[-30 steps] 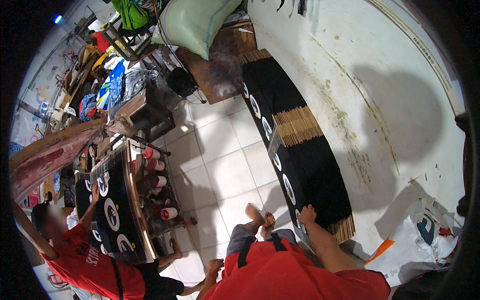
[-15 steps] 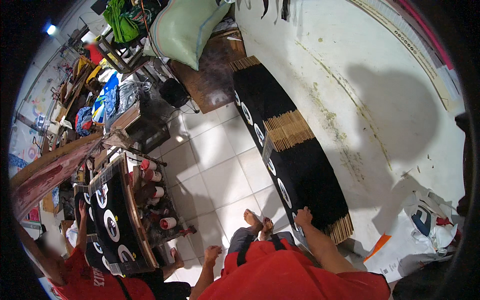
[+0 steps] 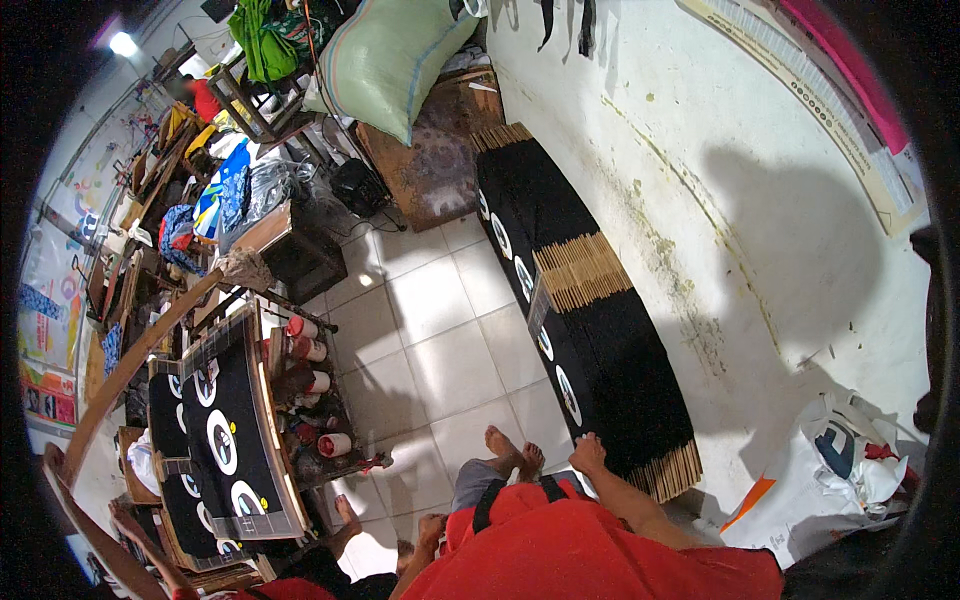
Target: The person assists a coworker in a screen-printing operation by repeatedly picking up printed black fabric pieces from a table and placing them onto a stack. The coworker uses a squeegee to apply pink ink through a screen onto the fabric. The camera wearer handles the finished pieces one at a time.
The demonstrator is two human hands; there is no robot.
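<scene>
1. While the black cloth (image 3: 640,370) lies in place, the right hand (image 3: 588,453) has drawn back slightly over the last half second, toward the wearer and the cloth's aisle-side edge. Its fingers are curled; whether they pinch the cloth cannot be told.
2. Cloth position: draped over brown boards (image 3: 583,272) in a long row beside the wall (image 3: 820,250). White round prints (image 3: 568,393) run along the aisle side.
3. Meaning for the work, as judged: handling is confined to the near end of the row; the farther prints are untouched.
4. Left hand (image 3: 430,528): held low beside the thigh, fingers loosely bent, nothing visible in it. It takes no part at the row.
5. Opposite station: one co-worker's hand (image 3: 122,515) has come off the printed cloths (image 3: 225,400). The wooden frame (image 3: 145,362) now shows mostly its narrow edge, with the co-worker's other hand (image 3: 56,460) at its lower end.
6. Obstructions: paint-stained tubs (image 3: 335,445) line the table's aisle side; a co-worker's foot (image 3: 345,508) stands in the aisle; a white bag (image 3: 790,510) limits access beside the row's near end.
</scene>
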